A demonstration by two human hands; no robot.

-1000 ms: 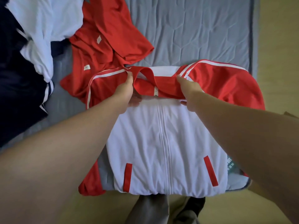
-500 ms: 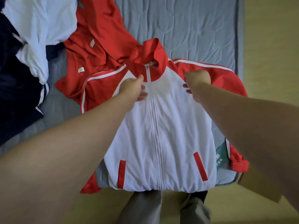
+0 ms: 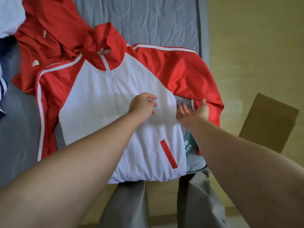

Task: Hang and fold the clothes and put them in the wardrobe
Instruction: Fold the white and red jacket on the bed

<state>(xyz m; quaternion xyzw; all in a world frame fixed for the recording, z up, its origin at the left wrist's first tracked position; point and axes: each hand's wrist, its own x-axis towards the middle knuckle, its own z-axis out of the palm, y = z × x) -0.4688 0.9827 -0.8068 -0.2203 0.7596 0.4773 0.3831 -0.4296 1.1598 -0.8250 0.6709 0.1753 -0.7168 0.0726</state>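
I see the jacket (image 3: 98, 99) lying front-up on the mattress (image 3: 148, 18), collar toward 12 o'clock. The left hand (image 3: 143, 106) rests on its white chest, fingers bent; whether they pinch cloth I cannot tell. At its 3 o'clock, the right hand (image 3: 194, 111) lies palm-up, fingers relaxed against the jacket's side edge.

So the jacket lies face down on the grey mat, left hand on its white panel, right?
Not face down: in the head view the jacket lies front up, zip showing, on the grey mat, left hand on its white panel.
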